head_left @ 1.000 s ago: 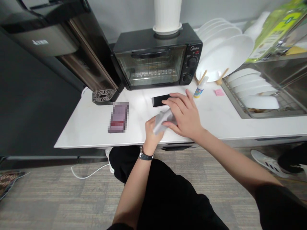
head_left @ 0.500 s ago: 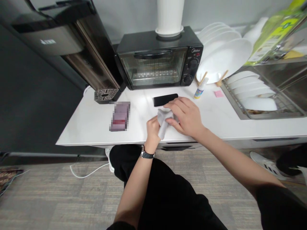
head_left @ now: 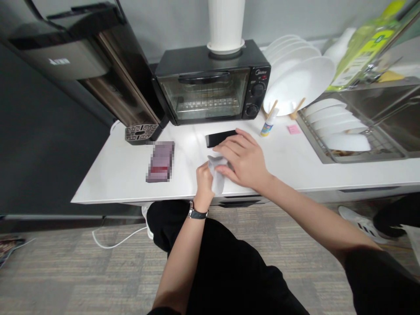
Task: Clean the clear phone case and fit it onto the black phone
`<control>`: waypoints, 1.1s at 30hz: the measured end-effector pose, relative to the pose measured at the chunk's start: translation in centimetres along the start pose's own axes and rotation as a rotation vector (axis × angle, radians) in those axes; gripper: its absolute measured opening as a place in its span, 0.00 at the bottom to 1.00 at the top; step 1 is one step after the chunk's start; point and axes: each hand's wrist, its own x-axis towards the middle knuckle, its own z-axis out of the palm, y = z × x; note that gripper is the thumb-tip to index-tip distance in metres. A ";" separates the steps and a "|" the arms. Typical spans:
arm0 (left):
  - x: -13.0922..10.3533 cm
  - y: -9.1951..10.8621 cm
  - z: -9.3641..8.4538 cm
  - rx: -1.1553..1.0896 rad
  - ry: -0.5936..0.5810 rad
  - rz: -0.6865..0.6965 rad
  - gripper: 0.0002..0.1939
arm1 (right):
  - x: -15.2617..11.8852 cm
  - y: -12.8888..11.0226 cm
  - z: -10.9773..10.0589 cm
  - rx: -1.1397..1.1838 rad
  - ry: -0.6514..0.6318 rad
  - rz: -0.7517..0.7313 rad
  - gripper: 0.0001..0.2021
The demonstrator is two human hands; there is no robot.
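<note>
A small light grey cloth (head_left: 218, 174) is bunched between my two hands, above the front part of the white counter. My right hand (head_left: 245, 161) pinches it between thumb and fingers, its upper fingers partly stretched out. Right against the cloth's left side, my left hand (head_left: 204, 180) is closed, with a watch on the wrist. Its fingertips and whatever they grip are hidden behind the cloth. Just beyond my hands lies a black, flat, oblong case (head_left: 220, 138), partly covered by my right fingers. A small spray bottle (head_left: 268, 124) stands to the right of it.
A purple pixelated packet (head_left: 160, 161) lies on the white counter (head_left: 114, 179) at left, in front of a drinks dispenser (head_left: 141, 133). Behind is a toaster oven (head_left: 206, 96) with a white pot (head_left: 226, 26) on top. Racked plates (head_left: 303, 83), a pink note (head_left: 293, 129) and a sink (head_left: 324, 153) are at right.
My right hand has shifted slightly over the cloth, its fingers spreading a little more, and the cloth's folds differ. The whole view has moved a little; both hands stay together.
</note>
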 end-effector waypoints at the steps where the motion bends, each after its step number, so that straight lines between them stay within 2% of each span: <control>1: -0.1 -0.2 0.1 -0.002 0.001 -0.014 0.18 | 0.2 -0.3 0.0 0.009 -0.007 -0.013 0.30; 5: -0.5 -0.8 0.7 -0.010 -0.021 -0.102 0.18 | 1.1 -0.7 0.0 0.006 -0.044 -0.002 0.30; 11: -0.6 -1.0 0.5 -0.001 -0.036 -0.137 0.15 | 2.0 0.9 0.2 0.024 -0.130 0.112 0.32; 16: -0.4 -1.0 0.4 0.012 0.005 -0.171 0.15 | 2.0 0.5 -0.4 0.015 -0.161 -0.068 0.32; 20: -0.4 -0.7 0.6 0.018 -0.023 -0.156 0.15 | 2.1 0.5 -0.9 -0.025 -0.201 0.074 0.32; 25: -0.5 -0.4 0.2 0.057 -0.008 -0.173 0.11 | 2.5 0.1 -1.2 -0.023 -0.256 -0.018 0.30; 30: 0.0 0.0 -0.1 0.091 -0.053 -0.159 0.13 | 2.2 2.2 -1.7 0.058 -0.282 0.137 0.32; 33: 0.2 0.3 0.0 0.118 -0.046 -0.163 0.11 | 1.8 3.0 -2.3 0.165 -0.222 0.206 0.31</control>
